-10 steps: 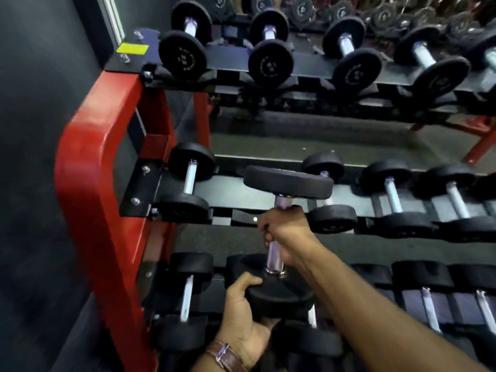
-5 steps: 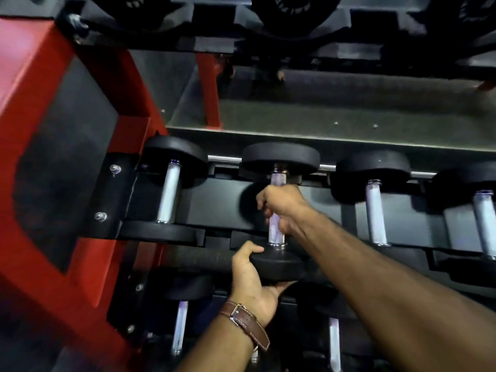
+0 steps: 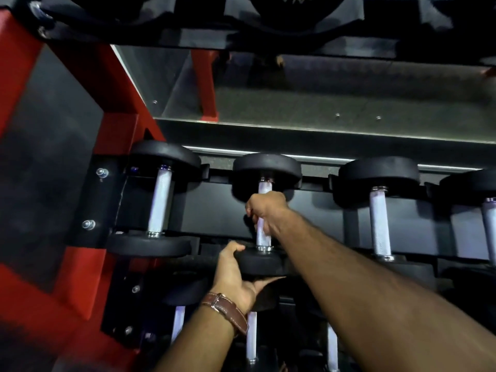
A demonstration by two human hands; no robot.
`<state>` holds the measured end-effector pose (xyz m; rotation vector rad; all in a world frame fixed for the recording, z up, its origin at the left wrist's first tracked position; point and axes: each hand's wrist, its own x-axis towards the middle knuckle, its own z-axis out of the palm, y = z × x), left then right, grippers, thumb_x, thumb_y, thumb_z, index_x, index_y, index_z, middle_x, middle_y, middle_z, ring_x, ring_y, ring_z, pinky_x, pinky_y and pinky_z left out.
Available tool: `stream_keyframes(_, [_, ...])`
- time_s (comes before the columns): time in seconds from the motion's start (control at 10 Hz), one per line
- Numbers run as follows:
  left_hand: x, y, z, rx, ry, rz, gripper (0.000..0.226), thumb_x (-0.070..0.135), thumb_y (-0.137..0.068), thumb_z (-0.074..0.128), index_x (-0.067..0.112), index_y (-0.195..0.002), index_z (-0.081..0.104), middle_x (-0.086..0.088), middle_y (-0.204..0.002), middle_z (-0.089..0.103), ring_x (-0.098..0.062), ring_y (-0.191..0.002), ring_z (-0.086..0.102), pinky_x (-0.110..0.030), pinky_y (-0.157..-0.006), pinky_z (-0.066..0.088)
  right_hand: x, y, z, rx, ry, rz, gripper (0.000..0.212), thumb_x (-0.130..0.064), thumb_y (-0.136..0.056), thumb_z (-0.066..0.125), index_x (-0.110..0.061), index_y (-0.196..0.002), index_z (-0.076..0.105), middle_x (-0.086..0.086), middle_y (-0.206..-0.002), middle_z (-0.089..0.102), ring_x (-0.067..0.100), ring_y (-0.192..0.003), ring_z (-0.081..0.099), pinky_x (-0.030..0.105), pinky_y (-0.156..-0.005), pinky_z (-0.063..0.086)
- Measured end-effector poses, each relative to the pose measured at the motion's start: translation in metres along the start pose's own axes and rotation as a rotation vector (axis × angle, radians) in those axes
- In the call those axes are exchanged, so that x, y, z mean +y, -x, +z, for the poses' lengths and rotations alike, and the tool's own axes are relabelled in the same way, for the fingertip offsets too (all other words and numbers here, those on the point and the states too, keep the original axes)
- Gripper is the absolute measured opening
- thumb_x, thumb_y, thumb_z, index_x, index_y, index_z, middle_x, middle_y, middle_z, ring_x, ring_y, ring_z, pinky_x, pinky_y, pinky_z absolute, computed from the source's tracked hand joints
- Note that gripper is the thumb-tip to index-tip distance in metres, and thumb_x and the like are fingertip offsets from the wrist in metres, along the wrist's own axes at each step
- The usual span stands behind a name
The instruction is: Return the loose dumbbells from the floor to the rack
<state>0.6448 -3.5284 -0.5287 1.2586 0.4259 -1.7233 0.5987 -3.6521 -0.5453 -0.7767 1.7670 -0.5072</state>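
— One dumbbell (image 3: 264,210) under inspection, on the middle shelf of the rack (image 3: 53,146). Orientation?

— Long axis runs front to back, away from the viewer. Far head (image 3: 267,169) sits at the rear rail; near head (image 3: 261,263) is at the front edge. The silver handle (image 3: 262,238) stands nearly straight up the picture.

— Position against its neighbours?

— Between the left neighbour dumbbell (image 3: 158,202) and the right neighbour dumbbell (image 3: 379,216), parallel to both, apart from each.

— Right hand (image 3: 267,210)?

— Arm extended forward from lower right, knuckles up. The grip is closed round the upper handle, just below the far head.

— Left hand (image 3: 236,277)?

— Forearm rises from the bottom edge, brown watch strap (image 3: 225,308) on the wrist. Thumb hooks over the near head's top edge, palm cups it from below; its grip clasps that head. Fingers are hidden underneath.
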Motion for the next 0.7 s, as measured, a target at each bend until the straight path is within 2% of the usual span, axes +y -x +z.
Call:
stream_keyframes(0.1, [0.002,0.006,-0.002,-0.005,-0.001,-0.028,0.027,0.027,-0.091,0.059,0.001,-0.091,0.062,-0.023,-0.087,0.069,-0.043,-0.09,0.065,-0.065,-0.08,0.052,-0.003,0.004,-0.004,-0.035,-0.021,0.036,0.019,0.01,-0.057,0.06,-0.005,-0.048,0.052,0.01,-0.034,0.045,0.02,-0.029,0.042,0.023,-0.043,0.04])
stream_keyframes(0.2, [0.003,0.005,-0.005,-0.033,-0.01,-0.035,0.038,0.036,-0.091,0.063,0.001,-0.106,0.061,-0.027,-0.104,0.068,-0.045,-0.101,0.065,-0.065,-0.082,0.052,-0.003,0.003,-0.009,-0.107,-0.049,0.05,0.022,0.009,-0.065,0.064,-0.006,-0.053,0.053,0.009,-0.043,0.047,0.018,-0.034,0.044,0.023,-0.044,0.041])
stream_keyframes(0.3, [0.008,-0.003,-0.019,-0.059,-0.031,0.009,0.054,0.046,-0.091,0.06,0.008,-0.129,0.057,-0.025,-0.124,0.065,-0.04,-0.11,0.064,-0.059,-0.084,0.053,0.003,0.011,-0.02,-0.222,-0.144,0.046,0.016,0.006,-0.077,0.069,-0.001,-0.088,0.061,0.011,-0.067,0.055,0.018,-0.053,0.054,0.026,-0.047,0.052])
stream_keyframes(0.4, [0.01,0.001,-0.025,-0.046,-0.032,0.022,0.06,0.047,-0.092,0.059,0.009,-0.138,0.051,-0.024,-0.132,0.059,-0.039,-0.115,0.061,-0.058,-0.09,0.05,0.013,0.021,-0.033,-0.222,-0.143,0.025,0.034,0.003,-0.078,0.072,-0.001,-0.109,0.058,0.016,-0.079,0.061,0.022,-0.06,0.06,0.029,-0.05,0.055])
stream_keyframes(0.5, [0.008,0.02,-0.028,-0.006,-0.07,0.043,0.067,0.043,-0.095,0.055,0.002,-0.146,0.038,-0.028,-0.144,0.047,-0.045,-0.126,0.053,-0.054,-0.099,0.043,0.027,0.041,-0.048,-0.168,-0.102,-0.043,0.021,-0.001,-0.078,0.073,-0.003,-0.097,0.064,0.015,-0.081,0.062,0.023,-0.063,0.06,0.026,-0.054,0.048])
stream_keyframes(0.6, [0.006,0.036,-0.031,0.015,-0.191,0.077,0.069,0.04,-0.097,0.054,-0.004,-0.146,0.034,-0.032,-0.143,0.045,-0.047,-0.123,0.054,-0.049,-0.097,0.045,0.029,0.065,-0.059,-0.172,-0.167,-0.116,0.015,-0.004,-0.078,0.073,-0.007,-0.089,0.065,0.015,-0.085,0.061,0.026,-0.075,0.06,0.031,-0.065,0.047])
stream_keyframes(0.7, [0.002,0.065,-0.042,0.024,-0.379,0.149,0.059,0.034,-0.096,0.056,-0.008,-0.136,0.044,-0.032,-0.124,0.057,-0.04,-0.109,0.062,-0.043,-0.09,0.051,0.037,0.108,-0.08,-0.139,-0.295,-0.252,0.024,-0.013,-0.074,0.077,-0.012,-0.091,0.059,0.011,-0.098,0.066,0.025,-0.093,0.063,0.036,-0.082,0.05])
